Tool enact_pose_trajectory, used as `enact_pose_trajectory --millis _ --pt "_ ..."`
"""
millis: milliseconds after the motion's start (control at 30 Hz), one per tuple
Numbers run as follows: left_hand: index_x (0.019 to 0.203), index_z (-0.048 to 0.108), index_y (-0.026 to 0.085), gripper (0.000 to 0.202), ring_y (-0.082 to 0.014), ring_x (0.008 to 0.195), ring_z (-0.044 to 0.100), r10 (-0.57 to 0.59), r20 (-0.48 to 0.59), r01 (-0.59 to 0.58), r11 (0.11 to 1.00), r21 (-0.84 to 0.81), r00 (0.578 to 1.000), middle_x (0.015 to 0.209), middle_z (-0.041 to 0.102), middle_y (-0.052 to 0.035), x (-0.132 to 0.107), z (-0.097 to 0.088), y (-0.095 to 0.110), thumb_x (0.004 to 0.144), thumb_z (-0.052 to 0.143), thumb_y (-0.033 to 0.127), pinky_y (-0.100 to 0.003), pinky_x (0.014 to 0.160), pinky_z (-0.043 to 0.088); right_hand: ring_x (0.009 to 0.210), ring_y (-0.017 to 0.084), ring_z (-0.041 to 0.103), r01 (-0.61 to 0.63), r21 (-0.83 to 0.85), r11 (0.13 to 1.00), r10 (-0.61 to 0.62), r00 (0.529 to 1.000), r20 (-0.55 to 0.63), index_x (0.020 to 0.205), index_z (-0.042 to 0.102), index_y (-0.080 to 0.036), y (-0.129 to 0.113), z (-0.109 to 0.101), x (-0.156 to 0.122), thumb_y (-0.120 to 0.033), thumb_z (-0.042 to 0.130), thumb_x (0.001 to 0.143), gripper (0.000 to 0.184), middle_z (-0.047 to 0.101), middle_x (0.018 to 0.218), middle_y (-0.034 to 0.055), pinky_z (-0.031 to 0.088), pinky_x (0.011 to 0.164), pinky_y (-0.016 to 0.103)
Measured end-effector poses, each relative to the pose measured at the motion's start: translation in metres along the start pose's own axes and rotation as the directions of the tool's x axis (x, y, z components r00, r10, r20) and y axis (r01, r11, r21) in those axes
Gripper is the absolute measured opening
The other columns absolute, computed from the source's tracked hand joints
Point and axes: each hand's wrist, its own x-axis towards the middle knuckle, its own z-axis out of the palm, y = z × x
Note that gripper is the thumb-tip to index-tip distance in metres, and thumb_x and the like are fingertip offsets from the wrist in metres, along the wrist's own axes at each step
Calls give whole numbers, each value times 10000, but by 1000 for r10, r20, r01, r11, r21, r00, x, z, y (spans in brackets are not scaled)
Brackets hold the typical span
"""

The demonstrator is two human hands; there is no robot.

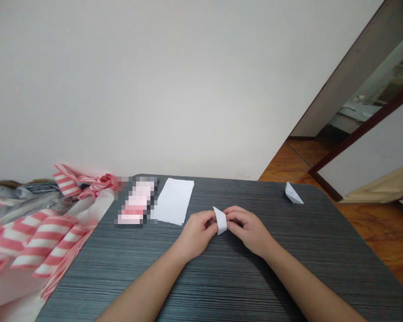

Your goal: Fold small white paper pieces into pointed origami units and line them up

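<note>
I pinch a small folded piece of white paper (pixel 220 221) between both my hands, low over the middle of the dark grey, fine-striped table (pixel 221 277). My left hand (pixel 197 232) closes on its left side with thumb and fingertips, and my right hand (pixel 248 229) closes on its right side, the knuckles curled above it. The folded piece stands nearly upright, a pointed corner sticking up between my fingers.

Just beyond my left hand lies a flat stack of white paper sheets (pixel 174 200), near the far edge of the table. Beside that stack, to its left, is a blurred pink and white patch (pixel 136 201) that I cannot make out. Well apart, near the far right corner, rests another small white folded paper shape (pixel 293 193). A red-and-white striped plastic bag (pixel 36 237) sits crumpled at the table's left edge.
</note>
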Motion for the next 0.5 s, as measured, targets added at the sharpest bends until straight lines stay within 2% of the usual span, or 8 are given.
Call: enact_pose_trajectory --millis 167,300,400,500 --pt "847 625 162 153 -126 640 486 2 3 -2 1000 -9 1000 698 580 -1 0 0 1 820 485 216 -218 582 352 865 161 573 -2 8 1000 2 1000 3 813 644 -186 2 0 0 -90 533 812 146 615 951 40 448 764 280" --pt "936 600 165 174 -134 717 530 22 -23 -24 994 -110 999 797 607 -15 0 3 0 827 465 172 -228 655 398 877 168 574 -13 30 999 14 1000 -26 820 644 -189 3 0 0 -122 533 818 129 613 953 45 458 777 294" --pt "959 586 168 183 -138 754 544 26 -58 -32 993 -114 998 834 613 -23 0 3 -1 841 447 163 -241 700 413 784 150 587 -56 86 995 57 998 -5 828 638 -186 2 1 -2 -167 522 832 118 607 958 49 489 668 265" --pt "973 593 184 200 -149 795 541 58 -61 -59 998 -18 996 867 617 -28 0 0 -3 862 428 171 -258 733 411 675 123 582 -93 150 984 87 995 47 831 621 -176 3 1 -4 -217 483 865 148 605 951 54 494 570 239"
